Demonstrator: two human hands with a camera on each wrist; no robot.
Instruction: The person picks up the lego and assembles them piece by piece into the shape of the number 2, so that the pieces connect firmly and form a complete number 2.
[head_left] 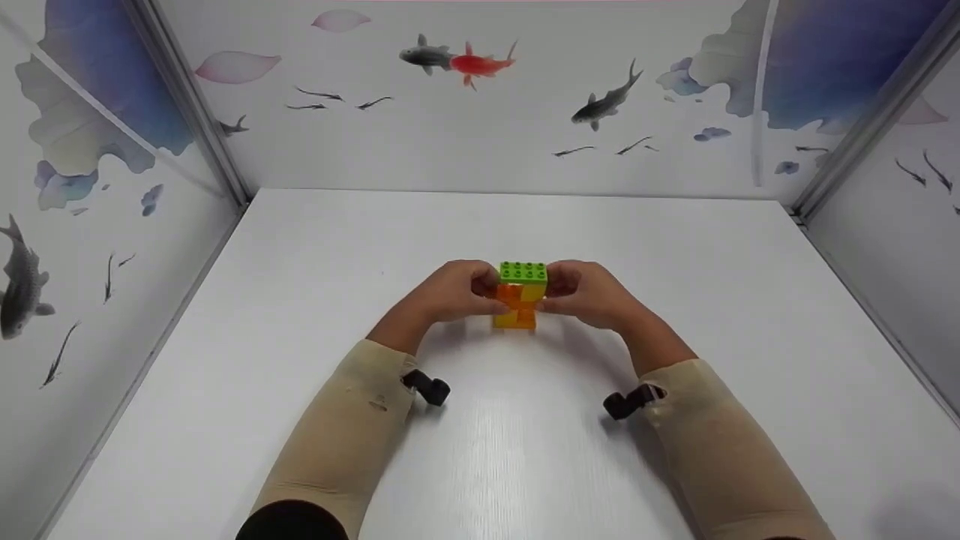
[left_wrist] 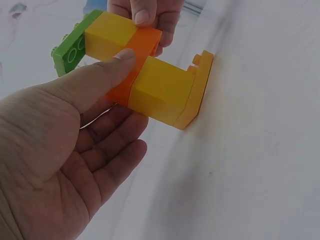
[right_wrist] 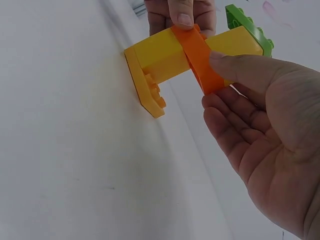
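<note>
A small stack of toy building bricks (head_left: 516, 319) stands upright on the white table between both hands. A flat green studded brick (head_left: 523, 271) tops it; under that come a yellow brick (left_wrist: 107, 35), an orange brick (left_wrist: 142, 47), another yellow brick (left_wrist: 162, 87) and a flat light-orange base plate (right_wrist: 137, 80). My left hand (head_left: 469, 289) pinches the orange brick from the left, thumb on its near face. From the right, my right hand (head_left: 585, 292) pinches the same orange brick, thumb on it and fingers behind.
White table (head_left: 480, 420) spreads around the stack. Walls printed with fish, such as the back wall (head_left: 480, 135), stand at the back and both sides. A black wrist camera (head_left: 427, 388) sits on the left sleeve, another black camera (head_left: 630, 403) on the right sleeve.
</note>
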